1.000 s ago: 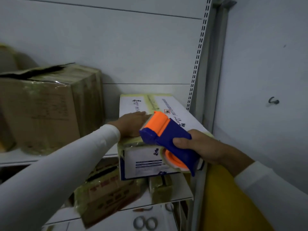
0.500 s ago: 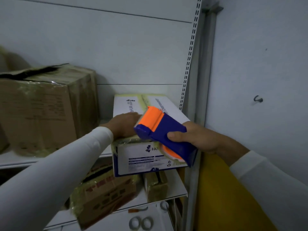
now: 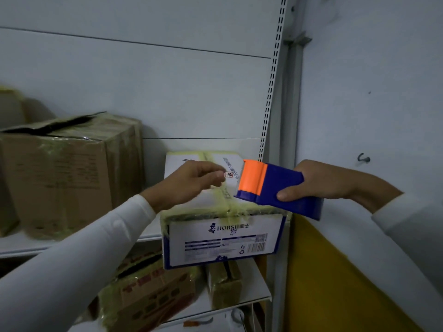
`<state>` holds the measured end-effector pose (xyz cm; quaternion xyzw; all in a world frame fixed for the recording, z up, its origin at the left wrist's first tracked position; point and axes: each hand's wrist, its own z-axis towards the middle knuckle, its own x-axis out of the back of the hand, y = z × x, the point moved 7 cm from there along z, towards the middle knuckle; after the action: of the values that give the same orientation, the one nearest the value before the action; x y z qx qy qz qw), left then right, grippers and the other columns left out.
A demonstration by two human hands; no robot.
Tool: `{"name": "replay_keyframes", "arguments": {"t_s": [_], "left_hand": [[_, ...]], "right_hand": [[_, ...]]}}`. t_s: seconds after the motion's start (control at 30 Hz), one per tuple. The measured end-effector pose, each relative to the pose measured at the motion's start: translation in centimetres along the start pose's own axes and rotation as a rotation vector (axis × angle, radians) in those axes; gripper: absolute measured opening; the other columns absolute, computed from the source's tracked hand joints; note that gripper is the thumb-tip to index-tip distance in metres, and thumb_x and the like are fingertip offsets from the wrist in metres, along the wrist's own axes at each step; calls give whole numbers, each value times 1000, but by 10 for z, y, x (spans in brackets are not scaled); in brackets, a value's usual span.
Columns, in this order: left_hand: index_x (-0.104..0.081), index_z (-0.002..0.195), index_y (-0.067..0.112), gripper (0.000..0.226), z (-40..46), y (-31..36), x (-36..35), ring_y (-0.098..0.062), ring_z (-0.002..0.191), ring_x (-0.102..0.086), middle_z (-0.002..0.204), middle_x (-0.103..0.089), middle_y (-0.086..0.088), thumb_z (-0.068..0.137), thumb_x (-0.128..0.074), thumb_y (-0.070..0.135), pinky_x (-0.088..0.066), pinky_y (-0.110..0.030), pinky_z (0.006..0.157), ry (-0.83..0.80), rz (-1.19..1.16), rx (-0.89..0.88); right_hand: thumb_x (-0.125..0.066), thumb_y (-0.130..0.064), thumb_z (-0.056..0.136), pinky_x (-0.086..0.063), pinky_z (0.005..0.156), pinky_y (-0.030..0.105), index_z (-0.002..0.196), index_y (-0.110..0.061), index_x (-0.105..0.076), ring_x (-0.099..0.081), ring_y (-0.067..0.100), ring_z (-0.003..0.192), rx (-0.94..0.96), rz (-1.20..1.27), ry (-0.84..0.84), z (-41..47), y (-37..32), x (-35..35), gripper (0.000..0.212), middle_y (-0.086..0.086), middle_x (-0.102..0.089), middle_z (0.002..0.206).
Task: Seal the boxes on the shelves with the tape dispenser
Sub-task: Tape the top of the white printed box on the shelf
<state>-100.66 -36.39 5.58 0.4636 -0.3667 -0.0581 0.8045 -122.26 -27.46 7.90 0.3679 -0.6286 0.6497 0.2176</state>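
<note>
Tape dispenser [image 3: 275, 188] — blue body, orange front — held level above the near right part of the white box [image 3: 223, 231], its orange end pointing left. Right hand [image 3: 321, 180] wraps the blue body, thumb along the near side, fingers curled over the far side. Left hand [image 3: 191, 183] hovers over the box top just left of the dispenser, fingertips drawn together in a pinch; whether they hold tape I cannot tell (somewhat blurred). White box sits at the right end of the upper shelf [image 3: 21, 248], its front face overhanging the edge, yellowish tape along its top seams. Big brown carton [image 3: 64, 173] stands to its left, top flap gaping. Lower shelf [image 3: 254, 293] — two smaller taped cartons. Yellow panel [image 3: 323, 283] lower right.
</note>
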Motion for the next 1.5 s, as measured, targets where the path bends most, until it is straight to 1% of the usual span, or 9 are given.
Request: {"name": "replay_keyframes", "arguments": {"t_s": [0.2,0.43,0.6,0.8,0.9,1.0,1.13,1.27,1.5], "left_hand": [[-58,125,12,31,-27,23,-22,-25,110,-62,116,-67,-9,101,-43,23,-50,-38,95,-97,-237,20],[-64,110,4,27,-43,13,-14,-24,95,-63,106,-67,-19,95,-49,19,-54,-28,79,109,-470,56],[-60,120,2,29,-52,0,-13,-45,109,-55,118,-57,-33,96,-47,12,-51,-39,92,206,-547,159],[-69,89,3,12,-57,-2,-1,-22,79,-65,91,-70,-22,89,-58,4,-56,-24,67,327,-317,149],[-71,88,5,10,-67,-8,20,-14,68,-64,81,-73,-9,88,-60,5,-54,-21,63,389,-216,128],[-70,88,5,10,-91,-27,52,-11,66,-64,76,-72,-4,88,-60,5,-52,-18,60,480,-165,157],[-70,84,12,11,-118,-50,63,-12,66,-65,75,-73,-2,88,-61,7,-52,-17,59,492,-95,239],[-71,87,12,9,-125,-64,55,-14,69,-66,78,-73,-3,89,-62,10,-54,-20,62,474,-80,291],[-70,86,11,9,-122,-81,54,-14,70,-67,78,-73,-2,89,-62,11,-54,-22,64,476,-75,346]], "right_hand": [[-76,-47,70,-47,52,13,64,-33,-71,-68,6,62,45,-9,-93,16,-13,-16,16,-5,-73,71],[-75,-47,72,-49,53,14,68,-39,-72,-71,8,66,109,-25,-157,29,-25,-24,10,-5,-75,76],[-75,-59,64,-51,57,13,74,-43,-72,-73,9,73,143,-13,-225,36,-28,-29,19,-8,-77,82],[-76,-57,67,-57,65,18,85,-36,-74,-75,17,87,116,-23,-331,46,-30,-40,28,-1,-78,96],[-76,-53,73,-56,65,18,87,-31,-75,-75,17,86,97,-59,-370,48,-26,-35,26,0,-78,96],[-74,-53,73,-53,61,16,82,-29,-75,-75,15,78,44,-85,-376,44,-9,-19,25,0,-78,90],[-75,-69,60,-49,57,14,74,-35,-75,-72,10,67,-61,-124,-411,40,18,-7,37,-1,-77,80],[-78,-80,49,-51,58,15,79,-32,-78,-73,13,71,-119,-182,-445,49,29,-9,57,0,-78,83],[-79,-79,50,-52,59,14,82,-36,-78,-75,12,77,-208,-235,-471,59,30,-10,54,-3,-78,87]]}}
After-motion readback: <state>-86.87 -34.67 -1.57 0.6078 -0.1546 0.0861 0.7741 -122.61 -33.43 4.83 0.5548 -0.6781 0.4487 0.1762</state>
